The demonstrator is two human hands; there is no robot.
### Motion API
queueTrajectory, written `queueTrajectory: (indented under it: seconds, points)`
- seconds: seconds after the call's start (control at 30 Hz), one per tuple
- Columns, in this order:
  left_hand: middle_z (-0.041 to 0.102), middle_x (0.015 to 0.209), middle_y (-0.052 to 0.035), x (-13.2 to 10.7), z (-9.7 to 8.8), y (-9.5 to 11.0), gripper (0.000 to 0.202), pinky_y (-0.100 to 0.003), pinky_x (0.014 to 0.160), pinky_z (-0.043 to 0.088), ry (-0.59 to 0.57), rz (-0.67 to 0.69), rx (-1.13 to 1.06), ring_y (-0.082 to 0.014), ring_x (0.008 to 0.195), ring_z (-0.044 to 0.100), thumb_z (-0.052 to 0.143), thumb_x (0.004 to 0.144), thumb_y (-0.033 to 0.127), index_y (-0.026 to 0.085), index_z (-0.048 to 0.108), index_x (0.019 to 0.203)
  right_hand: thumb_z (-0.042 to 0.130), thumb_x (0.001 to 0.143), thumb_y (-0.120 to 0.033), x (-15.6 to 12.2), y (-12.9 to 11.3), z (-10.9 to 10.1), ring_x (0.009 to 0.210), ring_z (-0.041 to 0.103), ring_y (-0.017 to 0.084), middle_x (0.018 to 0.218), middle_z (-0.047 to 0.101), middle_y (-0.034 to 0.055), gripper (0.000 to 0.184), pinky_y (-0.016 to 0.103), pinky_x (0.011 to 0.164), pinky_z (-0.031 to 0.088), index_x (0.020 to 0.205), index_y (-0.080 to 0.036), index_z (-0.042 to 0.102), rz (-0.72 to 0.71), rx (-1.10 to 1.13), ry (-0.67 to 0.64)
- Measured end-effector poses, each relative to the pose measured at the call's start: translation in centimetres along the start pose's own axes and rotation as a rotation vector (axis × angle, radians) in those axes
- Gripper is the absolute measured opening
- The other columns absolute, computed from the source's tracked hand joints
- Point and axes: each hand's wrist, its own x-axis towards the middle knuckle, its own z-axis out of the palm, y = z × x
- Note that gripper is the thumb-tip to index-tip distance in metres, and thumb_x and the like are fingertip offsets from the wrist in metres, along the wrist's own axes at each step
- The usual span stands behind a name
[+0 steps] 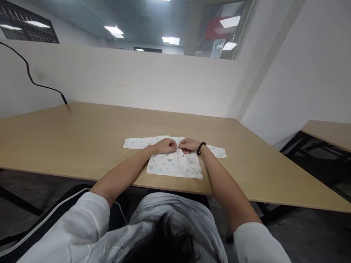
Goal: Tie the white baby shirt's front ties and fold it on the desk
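A small white baby shirt (167,164) with a pale printed pattern lies flat on the wooden table (82,138), sleeves spread left and right. My left hand (165,145) and my right hand (188,145) meet at the shirt's upper front, near the neckline. Both have fingers pinched together on the fabric of the front opening. A black bead bracelet (201,148) sits on my right wrist.
A black cable (33,82) hangs down the white partition wall to the table's far left corner. A second wooden table (329,133) stands to the right across a gap. My white-sleeved arms and dark hair fill the bottom of the view.
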Motion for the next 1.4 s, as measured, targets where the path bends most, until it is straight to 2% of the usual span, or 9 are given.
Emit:
queueTrajectory:
  seconds: [0.1,0.2,0.4,0.6,0.93,1.17,1.4]
  points:
    - [0.061,0.069,0.0001,-0.2,-0.1,0.4,0.010,-0.026,0.061,0.040,-0.038,-0.037,-0.016,-0.0148,0.064,0.053,0.063,0.066,0.027,0.018,0.063,0.071,0.067,0.078,-0.020,0.4,0.8,-0.2,0.040,0.051,0.006,0.044,0.058,-0.0040,0.018,0.014,0.041,0.038,0.064,-0.016,0.057,-0.026,0.054,-0.002]
    - [0.062,0.070,-0.0005,-0.3,-0.4,0.4,0.016,-0.027,0.062,0.040,-0.086,-0.014,-0.041,-0.0148,0.064,0.053,0.066,0.068,0.033,0.018,0.066,0.074,0.068,0.076,-0.020,0.7,1.1,-0.1,0.037,0.047,0.005,0.043,0.056,-0.0051,0.017,0.013,0.040,0.036,0.064,-0.016,0.056,-0.036,0.050,-0.002]
    - [0.059,0.070,0.0009,-0.1,-0.9,-0.4,0.025,-0.026,0.061,0.038,-0.184,0.013,-0.084,-0.0141,0.065,0.051,0.069,0.071,0.043,0.018,0.067,0.075,0.071,0.069,-0.018,0.6,0.7,0.3,0.037,0.045,0.005,0.043,0.056,-0.0064,0.013,0.014,0.039,0.035,0.068,-0.016,0.058,-0.059,0.020,0.028]
    - [0.056,0.072,0.0009,-0.1,-1.5,-0.6,0.028,-0.025,0.062,0.038,-0.256,0.009,-0.168,-0.0138,0.067,0.049,0.069,0.072,0.046,0.018,0.067,0.077,0.072,0.067,-0.015,0.4,0.5,0.4,0.036,0.045,0.005,0.042,0.054,-0.0072,0.013,0.015,0.039,0.035,0.070,-0.016,0.060,-0.072,0.015,0.046]
    - [0.050,0.067,0.0015,-0.3,-1.4,-0.4,0.032,-0.026,0.057,0.035,-0.236,-0.064,-0.205,-0.0131,0.061,0.044,0.070,0.072,0.050,0.018,0.062,0.075,0.070,0.073,-0.025,0.1,0.5,0.6,0.046,0.058,0.008,0.054,0.063,-0.0014,0.011,0.014,0.038,0.038,0.070,-0.016,0.064,-0.126,0.188,0.051]
    - [0.047,0.065,0.0025,-0.2,-1.4,-0.8,0.029,-0.025,0.056,0.033,-0.234,-0.029,-0.174,-0.0123,0.060,0.042,0.068,0.074,0.046,0.019,0.059,0.071,0.075,0.067,-0.018,-0.2,0.4,0.7,0.050,0.062,0.009,0.057,0.068,0.0006,0.011,0.014,0.040,0.041,0.071,-0.014,0.067,-0.131,0.162,0.053]
    - [0.059,0.076,-0.0006,0.0,-1.5,-0.9,0.027,-0.025,0.064,0.039,-0.244,-0.024,-0.107,-0.0147,0.070,0.051,0.067,0.072,0.043,0.018,0.066,0.081,0.070,0.063,-0.008,0.1,0.4,1.2,0.046,0.057,0.009,0.050,0.064,-0.0019,0.009,0.015,0.040,0.040,0.065,-0.015,0.064,-0.148,0.035,0.092]
